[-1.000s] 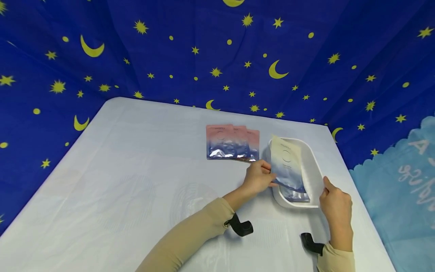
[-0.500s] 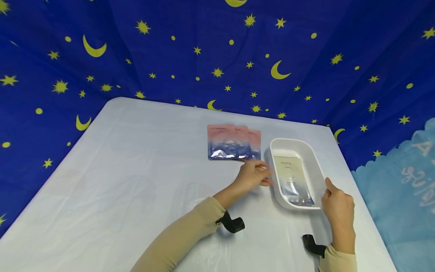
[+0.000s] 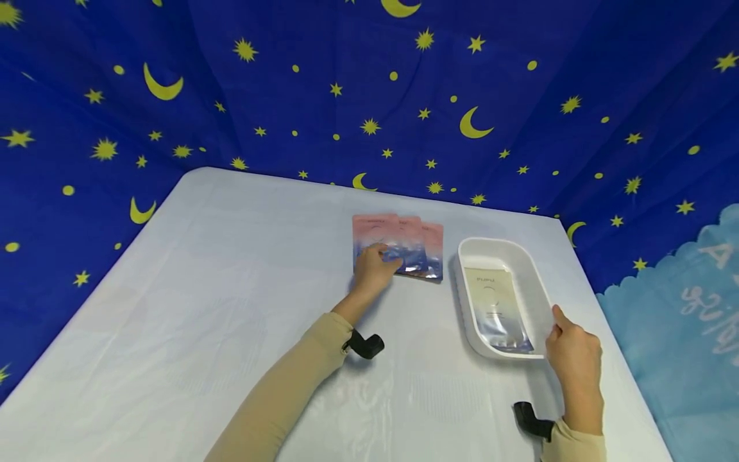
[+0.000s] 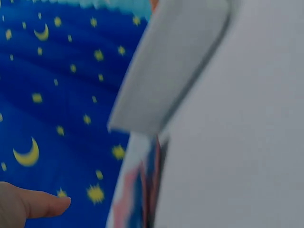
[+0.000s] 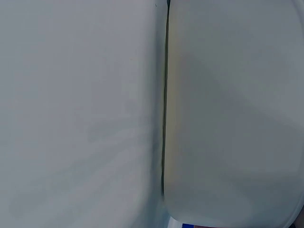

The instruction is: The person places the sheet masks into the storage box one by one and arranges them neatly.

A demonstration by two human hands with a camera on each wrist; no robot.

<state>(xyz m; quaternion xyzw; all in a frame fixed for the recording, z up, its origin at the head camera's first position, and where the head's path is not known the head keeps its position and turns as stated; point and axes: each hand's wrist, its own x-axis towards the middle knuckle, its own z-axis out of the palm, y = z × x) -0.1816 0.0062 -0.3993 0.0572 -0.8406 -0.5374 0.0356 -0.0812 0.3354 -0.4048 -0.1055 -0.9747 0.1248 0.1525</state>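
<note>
My left hand point(image 3: 372, 273) is over the leftmost of several overlapping pink-to-blue foil face mask packets point(image 3: 410, 247). Its fingers are slightly bent with nothing held between them; whether they touch the foil is hard to tell. In the left wrist view one straight finger point(image 4: 45, 203) shows, apart from the blurred packets point(image 4: 147, 190). My right hand point(image 3: 574, 346) grips the near right rim of a white rectangular tray point(image 3: 534, 289). Inside the tray lies a cream-to-blue packet point(image 3: 498, 311), face up. The right wrist view is filled by pale, dim surfaces and shows no fingers.
A white-covered table point(image 3: 231, 256) carries everything. Behind it hangs a dark blue cloth point(image 3: 323, 109) with yellow stars and moons. At the right side is a light blue cloth point(image 3: 681, 333) with white lettering. Black wrist mounts point(image 3: 366, 345) stick out from both sleeves.
A cream-to-blue packet that my left hand held over the tray was let go into it. The left hand then moved left to the pink-to-blue packets. My right hand stayed on the tray rim.
</note>
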